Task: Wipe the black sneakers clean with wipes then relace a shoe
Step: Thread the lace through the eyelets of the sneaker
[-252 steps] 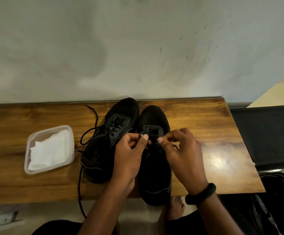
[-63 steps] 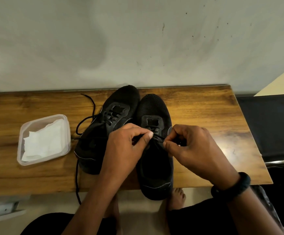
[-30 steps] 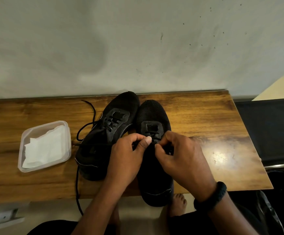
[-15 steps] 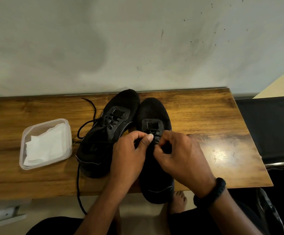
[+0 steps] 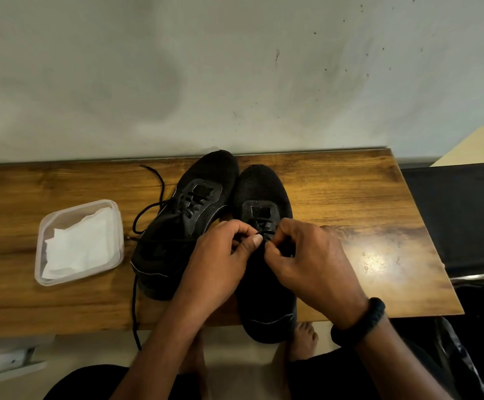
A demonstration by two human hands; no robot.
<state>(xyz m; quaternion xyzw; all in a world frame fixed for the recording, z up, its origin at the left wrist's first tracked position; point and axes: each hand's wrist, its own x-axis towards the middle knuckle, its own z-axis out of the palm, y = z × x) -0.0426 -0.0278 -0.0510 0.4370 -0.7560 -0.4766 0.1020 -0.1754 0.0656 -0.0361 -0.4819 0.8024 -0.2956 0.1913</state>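
Note:
Two black sneakers stand side by side on a wooden table (image 5: 350,197), toes toward the wall. The left sneaker (image 5: 186,223) is laced, and its loose lace (image 5: 148,215) trails over the table's front edge. The right sneaker (image 5: 266,284) has its heel past the table edge. My left hand (image 5: 220,261) and my right hand (image 5: 310,264) meet over the right sneaker's eyelets, each pinching its black lace between thumb and fingers. The lace itself is mostly hidden by my fingers.
A clear plastic tub (image 5: 44,272) with white wipes (image 5: 76,246) sits on the table's left part. A grey wall rises behind the table. A black chair or panel (image 5: 466,215) stands to the right. My bare foot (image 5: 304,339) shows below the table edge.
Over the last seconds my hands have stayed at the right sneaker's eyelets; two seconds ago they were pulled slightly apart, and now they are close together again. The shoes and tub have not moved.

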